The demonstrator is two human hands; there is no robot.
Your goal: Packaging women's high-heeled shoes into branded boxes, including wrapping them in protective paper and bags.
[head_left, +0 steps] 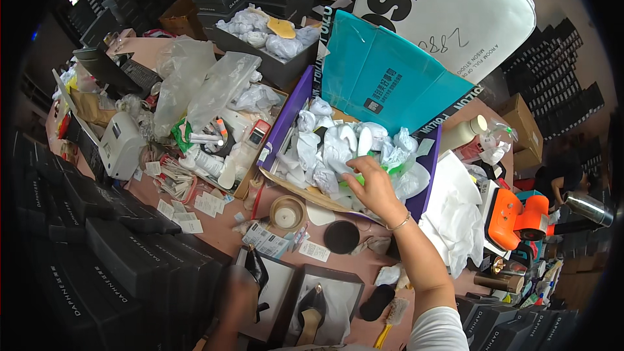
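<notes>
The right hand (372,185), fingers spread and empty, reaches into the purple box (289,117) of white paper wads (325,146), apparently mid-pick; closing on one seems next.

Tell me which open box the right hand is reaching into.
The purple-walled box with the teal lid, full of crumpled white paper; right hand is inside it. The dark box behind sits untouched.

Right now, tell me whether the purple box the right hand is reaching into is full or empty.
Full. The purple box is heaped with crumpled white paper wads above its rim; the right hand rests on the pile.
</notes>
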